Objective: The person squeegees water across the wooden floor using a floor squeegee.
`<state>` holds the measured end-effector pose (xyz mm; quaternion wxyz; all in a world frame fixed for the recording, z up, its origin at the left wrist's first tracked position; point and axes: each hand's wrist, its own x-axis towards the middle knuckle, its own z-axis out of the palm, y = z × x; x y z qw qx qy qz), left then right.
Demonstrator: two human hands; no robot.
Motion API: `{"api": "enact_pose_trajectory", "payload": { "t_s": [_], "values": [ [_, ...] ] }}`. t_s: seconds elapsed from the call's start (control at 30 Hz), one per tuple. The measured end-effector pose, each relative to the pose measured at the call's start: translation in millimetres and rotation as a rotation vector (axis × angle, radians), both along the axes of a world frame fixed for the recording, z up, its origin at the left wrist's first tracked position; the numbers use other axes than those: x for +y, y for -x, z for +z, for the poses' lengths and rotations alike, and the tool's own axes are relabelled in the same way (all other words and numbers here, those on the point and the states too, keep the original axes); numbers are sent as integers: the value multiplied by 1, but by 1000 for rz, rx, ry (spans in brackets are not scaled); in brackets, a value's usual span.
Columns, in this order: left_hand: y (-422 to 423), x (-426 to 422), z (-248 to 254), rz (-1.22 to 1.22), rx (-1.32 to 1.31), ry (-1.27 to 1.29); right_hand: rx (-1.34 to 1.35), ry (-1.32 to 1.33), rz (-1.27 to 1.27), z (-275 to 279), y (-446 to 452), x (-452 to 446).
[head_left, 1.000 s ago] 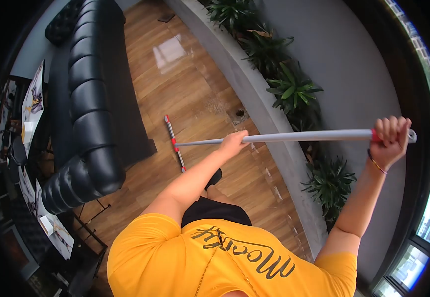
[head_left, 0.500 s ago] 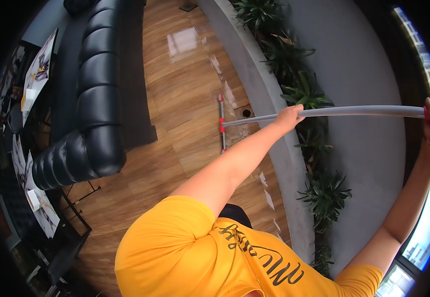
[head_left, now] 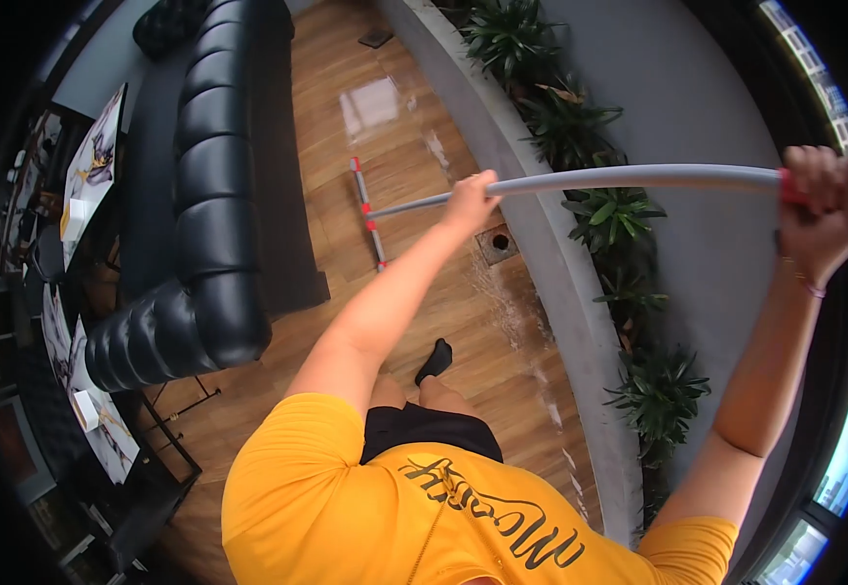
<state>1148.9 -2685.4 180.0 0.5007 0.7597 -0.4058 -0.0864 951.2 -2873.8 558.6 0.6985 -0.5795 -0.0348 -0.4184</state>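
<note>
A floor squeegee [head_left: 638, 176] with a long grey pole crosses the view. Its narrow grey-and-red head [head_left: 369, 219] rests against the wood-look floor [head_left: 336, 312]. Partway down the pole, my left hand [head_left: 471, 202] is wrapped around it. At the upper end, my right hand [head_left: 820, 200] grips the red handle tip, the fingers closed. The pole looks curved through the wide lens. A square floor drain [head_left: 497, 244] with a dark round hole lies right of the squeegee head, near the low wall. Wet streaks [head_left: 507, 307] shine below the drain.
On the left stands a black tufted sofa [head_left: 217, 166], with marble-patterned tables [head_left: 102, 146] beyond it. To the right, a curved grey planter wall [head_left: 551, 219] holds several green plants [head_left: 604, 210]. My black-clad foot [head_left: 433, 362] is on the floor.
The squeegee head has moved left across the floor, away from the drain. Both hands have shifted left and slightly up with the pole. My foot and black shorts have come into sight.
</note>
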Motion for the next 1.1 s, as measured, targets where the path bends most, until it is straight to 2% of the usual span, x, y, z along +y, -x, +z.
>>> {"api": "enact_pose_trajectory", "payload": {
  "t_s": [0.13, 0.2, 0.23, 0.33, 0.4, 0.47, 0.5, 0.57, 0.63, 0.73, 0.8, 0.9, 1.0, 1.1],
  "values": [
    [-41, 20, -85, 22, -48, -167, 86, -280, -263, -86, -19, 30],
    [-29, 11, -99, -119, 180, -286, 122, -360, -345, -104, -3, 21],
    [-15, 0, -99, -88, 77, -197, 140, -390, -375, -104, 11, 10],
    [27, -39, -88, -136, 26, -59, 188, -357, -452, -79, 57, -6],
    [53, -63, -77, -228, 30, -122, 208, -283, -471, -48, 89, -14],
    [68, -78, -55, -302, 58, -31, 220, -158, -531, -11, 97, 0],
    [68, -77, -44, -304, 58, -26, 223, -115, -537, 2, 98, 7],
    [63, -78, -21, -485, 139, -44, 218, -58, -543, 26, 93, 21],
    [56, -70, 0, -509, 116, -41, 165, 66, -505, 46, 85, 35],
    [28, -51, 13, -504, 14, -50, 132, 96, -370, 60, 87, 36],
    [-12, -31, 18, -413, -62, -43, 94, 45, -391, 38, 68, 44],
    [-75, -7, -10, -255, -125, -92, 19, -82, -371, -27, 21, 53],
    [-132, 16, -77, -107, -210, -183, -7, -289, -334, -109, -37, 58],
    [-163, 49, -127, -9, -79, -598, 62, -473, -306, -207, -81, 55]
  ]
}}
